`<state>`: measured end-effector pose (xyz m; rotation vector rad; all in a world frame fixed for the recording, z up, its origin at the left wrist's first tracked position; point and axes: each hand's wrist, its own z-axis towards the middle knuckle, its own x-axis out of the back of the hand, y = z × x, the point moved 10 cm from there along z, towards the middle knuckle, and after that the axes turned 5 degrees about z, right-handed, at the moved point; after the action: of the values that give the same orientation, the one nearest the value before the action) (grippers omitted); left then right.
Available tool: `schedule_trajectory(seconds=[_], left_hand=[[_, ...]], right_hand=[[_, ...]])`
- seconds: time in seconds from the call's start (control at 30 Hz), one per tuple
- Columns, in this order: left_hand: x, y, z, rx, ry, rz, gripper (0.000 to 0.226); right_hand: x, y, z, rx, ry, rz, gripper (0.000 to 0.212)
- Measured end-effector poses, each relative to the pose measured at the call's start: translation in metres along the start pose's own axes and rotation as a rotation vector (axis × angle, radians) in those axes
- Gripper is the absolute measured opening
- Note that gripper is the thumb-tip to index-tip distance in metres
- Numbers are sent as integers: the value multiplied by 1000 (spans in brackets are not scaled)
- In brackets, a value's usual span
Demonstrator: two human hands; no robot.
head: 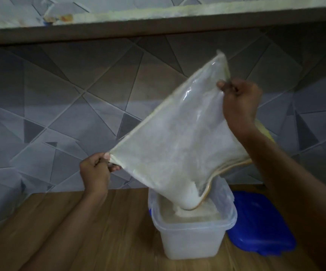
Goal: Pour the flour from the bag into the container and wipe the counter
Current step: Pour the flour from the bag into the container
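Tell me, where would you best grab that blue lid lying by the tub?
Probably the blue lid by its near right edge, from the right. It lies flat on the wooden counter, and its left side tucks behind the container under the pouring bag.

A clear plastic bag (179,130) hangs tilted over a translucent container (191,235) on the wooden counter (119,222), its lowest corner dipping into the container's open top, where white flour (185,200) gathers. The left hand (95,173) pinches the bag's left corner, and the right hand (238,102) grips its upper right edge. A blue lid (260,225) lies just right of the container, against a grey tiled wall (60,106).
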<state>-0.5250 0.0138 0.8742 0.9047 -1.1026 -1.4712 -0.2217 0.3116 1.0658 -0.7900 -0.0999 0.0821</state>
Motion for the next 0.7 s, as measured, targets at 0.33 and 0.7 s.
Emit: schedule_trajectory(seconds=[0.33, 0.7], left_hand=[[6, 16, 7, -39, 11, 8, 14], [6, 14, 6, -18, -3, -1, 15]], right_hand=[[-2, -18, -8, 107, 67, -31, 29], [-25, -34, -9, 159, -165, -122, 44]])
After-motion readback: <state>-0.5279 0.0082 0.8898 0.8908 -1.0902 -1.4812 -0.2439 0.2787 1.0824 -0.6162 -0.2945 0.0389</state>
